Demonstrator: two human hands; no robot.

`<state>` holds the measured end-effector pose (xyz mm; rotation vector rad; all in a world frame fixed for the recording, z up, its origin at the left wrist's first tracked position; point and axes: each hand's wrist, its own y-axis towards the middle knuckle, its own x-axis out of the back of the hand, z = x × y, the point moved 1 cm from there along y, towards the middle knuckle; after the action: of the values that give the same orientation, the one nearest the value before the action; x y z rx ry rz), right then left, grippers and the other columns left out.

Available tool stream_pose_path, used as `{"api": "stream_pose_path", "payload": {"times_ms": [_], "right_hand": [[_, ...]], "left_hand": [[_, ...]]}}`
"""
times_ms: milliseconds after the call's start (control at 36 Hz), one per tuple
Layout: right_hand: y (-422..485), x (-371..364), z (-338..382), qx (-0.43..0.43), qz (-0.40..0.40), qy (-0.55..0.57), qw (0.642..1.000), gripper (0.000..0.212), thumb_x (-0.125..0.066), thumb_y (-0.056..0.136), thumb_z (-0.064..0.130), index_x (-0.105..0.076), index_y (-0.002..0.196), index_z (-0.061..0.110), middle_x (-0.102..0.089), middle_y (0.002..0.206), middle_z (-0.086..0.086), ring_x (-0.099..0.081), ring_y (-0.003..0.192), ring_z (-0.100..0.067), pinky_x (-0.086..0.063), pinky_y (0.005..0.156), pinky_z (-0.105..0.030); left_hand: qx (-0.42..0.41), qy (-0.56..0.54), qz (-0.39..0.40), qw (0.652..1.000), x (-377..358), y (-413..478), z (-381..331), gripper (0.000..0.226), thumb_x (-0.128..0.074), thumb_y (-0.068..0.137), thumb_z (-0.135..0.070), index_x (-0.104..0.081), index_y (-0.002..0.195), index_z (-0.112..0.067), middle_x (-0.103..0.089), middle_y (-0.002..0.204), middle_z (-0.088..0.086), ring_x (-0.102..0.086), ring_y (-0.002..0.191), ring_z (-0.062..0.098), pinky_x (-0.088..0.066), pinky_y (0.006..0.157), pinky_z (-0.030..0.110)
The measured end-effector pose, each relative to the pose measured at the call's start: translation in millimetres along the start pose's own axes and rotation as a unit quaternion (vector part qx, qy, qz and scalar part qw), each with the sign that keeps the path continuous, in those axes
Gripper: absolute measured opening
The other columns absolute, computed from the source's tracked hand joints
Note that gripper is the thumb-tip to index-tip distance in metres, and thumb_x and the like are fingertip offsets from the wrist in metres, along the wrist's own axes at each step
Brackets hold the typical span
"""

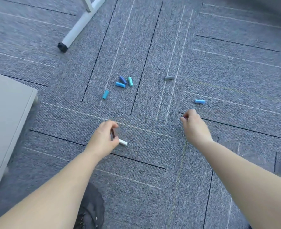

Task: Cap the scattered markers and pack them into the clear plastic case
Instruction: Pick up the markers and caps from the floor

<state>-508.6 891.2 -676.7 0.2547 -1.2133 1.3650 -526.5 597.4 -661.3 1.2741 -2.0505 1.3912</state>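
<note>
several stubby cylindrical caps [120, 84] litter ribbed carpet [153, 162].

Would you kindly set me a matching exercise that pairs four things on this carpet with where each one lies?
Things:
1. white cap
2. grey cap
3. dark blue cap
4. cabinet

Places:
A. in the cap cluster
B. at the picture's left edge
C. beside the left hand
D. alone, right of the cluster

Pairs: 1-C; 2-D; 3-A; 4-B
</note>
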Motion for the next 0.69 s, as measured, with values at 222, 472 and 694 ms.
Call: {"api": "stream_pose_path", "payload": {"times_ms": [222, 472, 694], "right_hand": [[-16, -16, 19, 0.063, 0.008, -0.014, 0.998, 0.018, -0.042, 0.099, 0.030, -0.047, 0.106, 0.014, -0.049, 0.106, -0.006, -0.054, 0.081, -0.026, -0.046, 0.073, -0.038], [-20, -24, 15, 0.053, 0.001, 0.014, 0.998, 0.012, -0.049, 0.096, 0.028, -0.047, 0.098, 0.017, -0.050, 0.100, 0.000, -0.052, 0.078, -0.018, -0.047, 0.075, -0.039], [2, -5, 3, 0.010, -0.042, 0.019, 0.999, 0.014, -0.052, 0.095, 0.030, -0.047, 0.096, 0.017, -0.054, 0.103, -0.004, -0.053, 0.079, -0.022, -0.047, 0.075, -0.041]], "left_hand": [[-0.041, 0.061, 0.049, 0.996, -12, -10, 11, 0.027, -0.062, 0.089, -0.025, -0.052, 0.114, -0.025, -0.046, 0.098, -0.009, -0.049, 0.078, 0.006, -0.040, 0.069, 0.024], [-0.034, 0.143, 0.060, 0.987, -27, -7, 3, 0.015, -0.061, 0.090, -0.032, -0.048, 0.096, -0.027, -0.049, 0.096, -0.006, -0.055, 0.083, 0.017, -0.045, 0.072, 0.032], [-0.005, 0.084, 0.016, 0.996, -24, 9, -8, 0.019, -0.045, 0.096, -0.041, -0.047, 0.091, -0.023, -0.046, 0.099, -0.004, -0.053, 0.076, 0.016, -0.050, 0.076, 0.038]]}}
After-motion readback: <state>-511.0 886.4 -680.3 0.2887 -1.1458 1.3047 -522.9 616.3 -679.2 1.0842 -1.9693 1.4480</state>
